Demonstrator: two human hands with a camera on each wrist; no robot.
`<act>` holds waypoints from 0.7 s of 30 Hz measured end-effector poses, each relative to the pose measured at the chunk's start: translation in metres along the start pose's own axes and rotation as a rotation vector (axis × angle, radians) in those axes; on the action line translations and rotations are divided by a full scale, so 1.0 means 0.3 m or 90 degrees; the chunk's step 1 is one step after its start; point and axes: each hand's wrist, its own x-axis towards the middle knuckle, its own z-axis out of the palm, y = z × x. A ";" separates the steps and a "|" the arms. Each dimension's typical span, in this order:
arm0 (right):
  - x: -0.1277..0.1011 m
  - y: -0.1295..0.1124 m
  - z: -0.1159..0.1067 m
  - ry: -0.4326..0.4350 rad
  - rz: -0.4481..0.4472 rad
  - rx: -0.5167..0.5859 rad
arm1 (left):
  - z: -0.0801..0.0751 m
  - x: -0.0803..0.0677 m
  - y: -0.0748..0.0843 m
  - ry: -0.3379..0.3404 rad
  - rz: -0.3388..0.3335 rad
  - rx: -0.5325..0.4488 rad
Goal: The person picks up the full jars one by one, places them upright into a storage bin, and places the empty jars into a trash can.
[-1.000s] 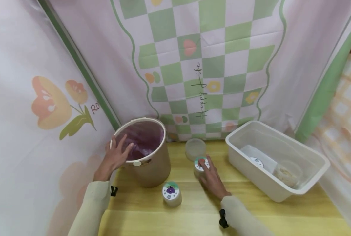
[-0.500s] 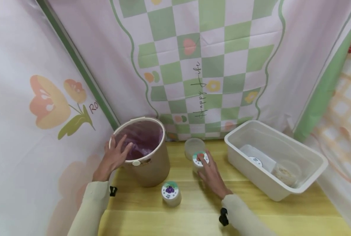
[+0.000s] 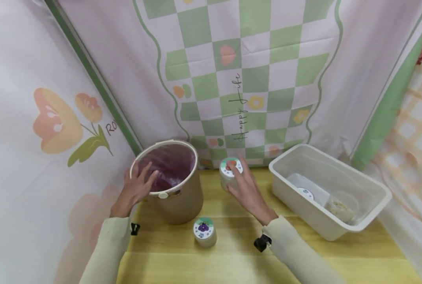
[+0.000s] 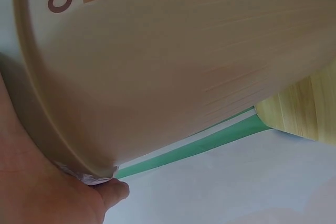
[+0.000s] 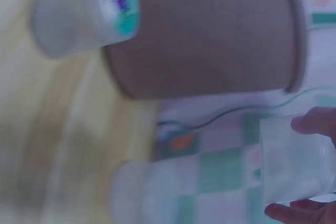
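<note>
My right hand (image 3: 248,189) grips a translucent jar (image 5: 294,161) whose lid carries a red-flower label, thumb and fingers on opposite sides. In the right wrist view the jar hangs above the tabletop. Below it in that view stands a blurred, frosted round container (image 5: 144,192), hidden behind the held jar in the head view. My left hand (image 3: 134,191) holds the near-left rim of a brown trash bin (image 3: 182,203), some fingers reaching over its inside. A purple bag (image 3: 172,167) lines the bin. Before the bin stands a second jar (image 3: 204,232) with a purple-flower label.
On the right stands a white rectangular tub (image 3: 328,193). Inside lie a clear container with a white label (image 3: 306,193) and something holding pale bits (image 3: 340,209). The wooden table (image 3: 175,260) meets a green-checked curtain (image 3: 253,71) behind and a flowered one (image 3: 55,118) at left.
My right hand has lifted the red-flower jar off the table and moved it back and slightly left, over the frosted container. My left hand keeps its place on the bin rim.
</note>
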 end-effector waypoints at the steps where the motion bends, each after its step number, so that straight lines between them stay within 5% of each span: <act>1: 0.018 -0.026 -0.014 -0.007 0.006 0.000 | -0.001 -0.001 0.000 -0.001 0.001 0.000; 12: 0.182 -0.252 -0.086 -0.002 -0.017 0.023 | -0.003 0.000 0.010 0.010 0.004 0.018; 21: 0.274 -0.374 -0.058 -0.026 -0.010 0.053 | -0.008 0.001 0.004 0.015 0.011 0.028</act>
